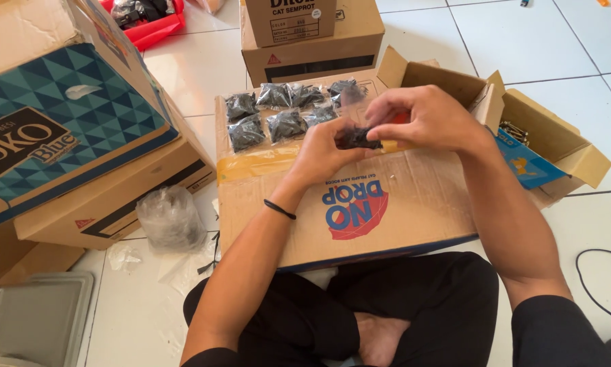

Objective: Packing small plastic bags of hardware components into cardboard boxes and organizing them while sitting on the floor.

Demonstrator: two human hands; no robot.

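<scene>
My left hand [326, 153] and my right hand [428, 119] meet above a flat cardboard box [360, 217] lying across my lap. Together they pinch a small clear bag of black screws [357, 138]; a bit of red and yellow shows under my right fingers. Several filled small bags of dark screws [278, 112] lie in rows on the far left part of the box top. A black band circles my left wrist.
An open carton [550, 136] with metal parts and a blue card sits at right. Stacked cartons [67, 136] stand at left, a crumpled clear plastic bag [171, 219] beside them. More cartons [312, 41] and a red tray [149, 20] lie beyond. A black cable [591, 272] trails on the white tiles.
</scene>
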